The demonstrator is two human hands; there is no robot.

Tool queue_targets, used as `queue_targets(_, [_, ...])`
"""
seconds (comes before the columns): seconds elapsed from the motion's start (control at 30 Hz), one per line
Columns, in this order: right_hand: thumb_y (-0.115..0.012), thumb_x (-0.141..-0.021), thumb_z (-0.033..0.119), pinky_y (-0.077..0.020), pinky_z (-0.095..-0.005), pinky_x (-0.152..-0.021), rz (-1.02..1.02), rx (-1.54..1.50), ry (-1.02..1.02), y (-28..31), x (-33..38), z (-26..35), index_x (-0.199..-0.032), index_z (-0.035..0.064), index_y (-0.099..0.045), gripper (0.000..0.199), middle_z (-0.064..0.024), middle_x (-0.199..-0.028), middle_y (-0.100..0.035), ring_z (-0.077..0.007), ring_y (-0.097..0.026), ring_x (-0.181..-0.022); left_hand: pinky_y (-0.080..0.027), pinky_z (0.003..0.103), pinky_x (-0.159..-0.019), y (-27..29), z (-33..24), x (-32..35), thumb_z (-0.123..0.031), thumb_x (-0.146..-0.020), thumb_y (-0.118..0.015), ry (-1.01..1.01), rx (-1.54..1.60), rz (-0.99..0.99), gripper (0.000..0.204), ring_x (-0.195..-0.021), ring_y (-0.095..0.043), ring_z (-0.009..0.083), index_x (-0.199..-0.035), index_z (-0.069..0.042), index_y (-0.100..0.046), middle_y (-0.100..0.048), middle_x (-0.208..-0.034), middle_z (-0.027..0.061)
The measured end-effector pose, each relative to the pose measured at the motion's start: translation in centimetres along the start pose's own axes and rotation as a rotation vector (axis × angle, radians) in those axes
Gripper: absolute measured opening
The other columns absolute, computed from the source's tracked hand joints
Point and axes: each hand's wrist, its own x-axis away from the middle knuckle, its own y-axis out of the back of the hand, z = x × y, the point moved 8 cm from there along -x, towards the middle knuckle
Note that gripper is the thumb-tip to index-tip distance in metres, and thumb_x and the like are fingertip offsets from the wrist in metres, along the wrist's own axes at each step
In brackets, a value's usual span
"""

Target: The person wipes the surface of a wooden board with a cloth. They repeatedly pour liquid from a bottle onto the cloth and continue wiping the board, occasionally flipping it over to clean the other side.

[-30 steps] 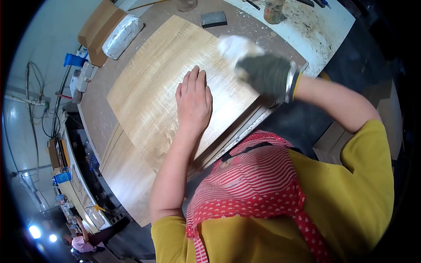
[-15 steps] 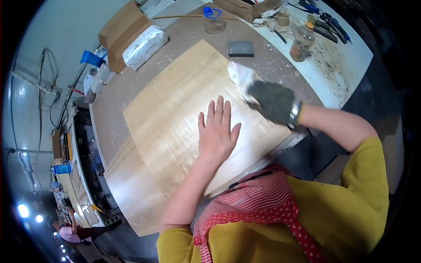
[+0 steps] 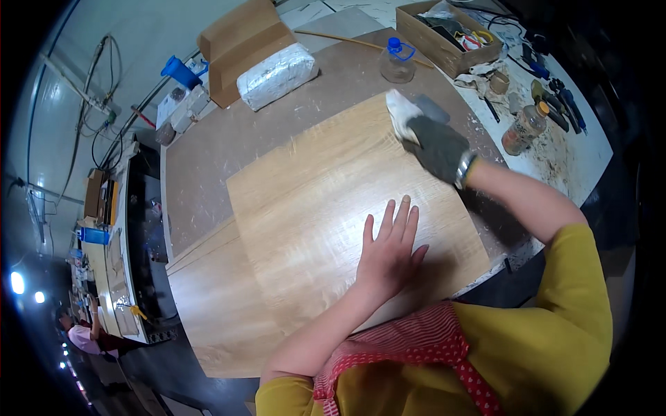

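Note:
A light wood-grain panel (image 3: 319,187) lies on the brown table, overlapping another wood-grain sheet (image 3: 215,298) at its left. My left hand (image 3: 390,253), bare, rests flat on the panel near its front edge with fingers spread. At the panel's far right corner is my right hand (image 3: 437,149), in a dark grey glove with a silver band at the wrist. Its fingers are closed on a white cloth (image 3: 402,113), which touches the panel by the corner. A grey block (image 3: 431,107) lies just behind the cloth, partly hidden by the glove.
A silver-wrapped bundle (image 3: 277,76) sits by an open cardboard box (image 3: 239,45) at the back. A clear jug with a blue cap (image 3: 397,64), a tool box (image 3: 451,41) and an orange-capped bottle (image 3: 525,128) stand far right. Another person (image 3: 87,336) works at the far left.
My right hand has moved the white cloth to the panel's far corner, beside the grey block. My left hand now lies nearer the panel's front edge. The whole view has shifted.

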Motion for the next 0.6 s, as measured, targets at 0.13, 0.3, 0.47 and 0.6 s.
queue_targets(0.13, [-0.053,-0.093,0.021,-0.0476,-0.0435,-0.090,0.041,0.022,-0.129,-2.4,-10.3,-1.5,-0.115,0.0063,-0.059,0.028,-0.0190,-0.113,-0.064,-0.0352,-0.061,-0.103,-0.027,0.056,-0.110,0.3,-0.3,-0.2,-0.036,-0.087,-0.061,-0.035,0.016,-0.034,0.068,-0.140,-0.032,0.0314,-0.143,-0.005,-0.038,-0.033,-0.153,0.0129])
queue_targets(0.3, [-0.053,-0.091,0.024,-0.0442,-0.0436,-0.097,-0.004,-0.299,0.135,-12.3,-11.9,11.1,-0.122,0.0072,-0.057,0.035,-0.0196,-0.118,-0.062,-0.0339,-0.060,-0.109,-0.031,0.055,-0.107,-0.2,0.5,0.2,-0.037,-0.086,-0.062,-0.013,-0.040,-0.082,0.065,-0.137,-0.037,0.0312,-0.140,-0.006,-0.043,-0.042,-0.147,0.0125])
queue_targets(0.47, [-0.050,-0.090,0.022,-0.0493,-0.0434,-0.090,0.333,-0.317,0.388,-12.4,-9.9,26.3,-0.110,0.0086,-0.065,0.029,-0.0195,-0.110,-0.066,-0.0329,-0.065,-0.103,-0.029,0.057,-0.105,0.8,1.0,0.1,-0.039,-0.088,-0.058,0.012,0.569,-0.131,0.050,-0.128,-0.045,0.0300,-0.125,-0.005,-0.057,-0.059,-0.125,0.0108])
queue_targets(0.6, [-0.051,-0.092,0.026,-0.0438,-0.0428,-0.097,-0.130,-0.332,0.172,-13.3,-13.4,12.3,-0.114,0.0096,-0.061,0.029,-0.0184,-0.119,-0.063,-0.0348,-0.059,-0.111,-0.022,0.059,-0.111,-0.5,0.6,0.1,-0.038,-0.091,-0.055,-0.040,0.096,-0.097,0.053,-0.138,-0.034,0.0321,-0.132,-0.004,-0.051,-0.046,-0.140,0.0154])
